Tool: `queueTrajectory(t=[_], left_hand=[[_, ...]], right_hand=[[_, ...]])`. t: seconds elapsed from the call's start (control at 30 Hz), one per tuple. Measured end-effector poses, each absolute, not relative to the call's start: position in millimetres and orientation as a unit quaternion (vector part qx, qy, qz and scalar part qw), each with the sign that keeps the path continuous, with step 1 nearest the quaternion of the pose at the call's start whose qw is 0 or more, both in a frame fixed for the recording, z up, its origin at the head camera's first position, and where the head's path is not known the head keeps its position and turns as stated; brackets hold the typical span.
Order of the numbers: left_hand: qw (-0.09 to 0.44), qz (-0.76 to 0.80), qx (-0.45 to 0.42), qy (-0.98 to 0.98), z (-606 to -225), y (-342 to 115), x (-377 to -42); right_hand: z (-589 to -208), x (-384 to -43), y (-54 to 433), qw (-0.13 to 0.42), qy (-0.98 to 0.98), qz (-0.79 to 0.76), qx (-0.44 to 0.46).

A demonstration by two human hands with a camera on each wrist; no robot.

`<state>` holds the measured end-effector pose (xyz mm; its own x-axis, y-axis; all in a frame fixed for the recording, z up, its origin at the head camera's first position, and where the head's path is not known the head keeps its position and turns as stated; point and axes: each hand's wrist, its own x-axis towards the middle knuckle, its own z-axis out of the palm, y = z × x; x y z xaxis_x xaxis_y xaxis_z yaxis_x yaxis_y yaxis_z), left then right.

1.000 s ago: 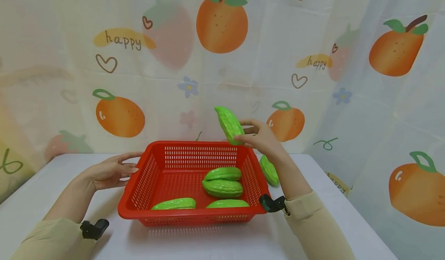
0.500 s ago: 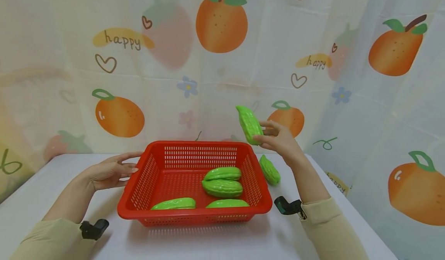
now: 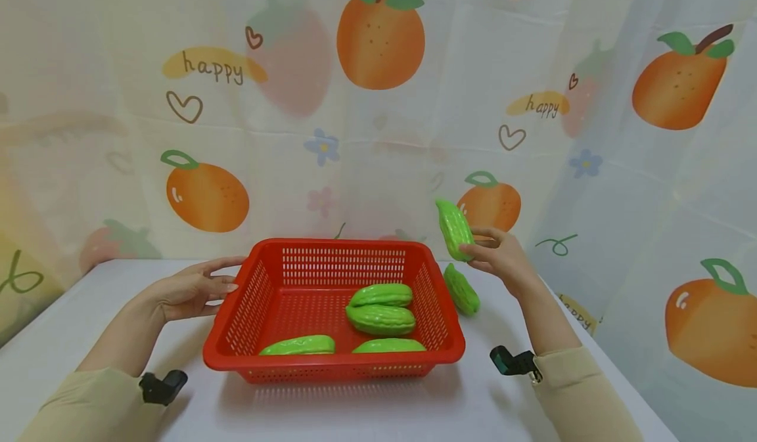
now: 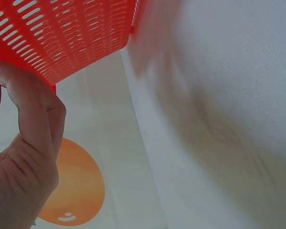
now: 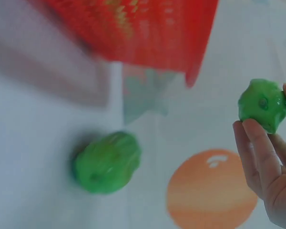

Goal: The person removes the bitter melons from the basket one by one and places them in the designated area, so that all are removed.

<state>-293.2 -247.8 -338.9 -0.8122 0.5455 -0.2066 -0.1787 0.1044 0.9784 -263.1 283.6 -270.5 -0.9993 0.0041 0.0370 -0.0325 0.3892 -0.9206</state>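
My right hand (image 3: 501, 256) pinches a bright green bitter gourd (image 3: 455, 230) by its lower end, with its pointed tip upward. It is held in the air beyond the basket's right rim. The right wrist view shows the gourd (image 5: 262, 105) end-on between thumb and fingers. My left hand (image 3: 192, 289) holds the left rim of the red plastic basket (image 3: 334, 361); bent fingers (image 4: 35, 107) meet the rim in the left wrist view. Inside the basket lie several more bitter gourds (image 3: 381, 320), the front ones partly hidden by its front wall.
Another bitter gourd (image 3: 461, 289) lies on the white table (image 3: 355, 416), just outside the basket's right side. Behind the table hangs a curtain (image 3: 378, 166) printed with fruit. A black wrist camera (image 3: 513, 362) sits at my right cuff.
My right hand has carried the bitter gourd rightward from over the basket's back right corner to outside it, then lowered it a little. The left hand and basket stay in place.
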Motion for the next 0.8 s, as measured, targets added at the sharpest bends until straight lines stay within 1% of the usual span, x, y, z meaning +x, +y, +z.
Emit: queueTrajectory(t=[0.4, 0.63, 0.8], left_hand=[[0.273, 0.653, 0.128, 0.695, -342, -248, -295], [0.275, 0.656, 0.127, 0.691, -341, -248, -295], [0.278, 0.662, 0.132, 0.683, -340, -248, -295]], right_hand=[[-304, -271, 320, -0.020, -0.833, 0.550, -0.060], [-325, -276, 334, -0.013, -0.852, 0.513, -0.101], [-333, -276, 339, -0.015, -0.858, 0.500, -0.116]])
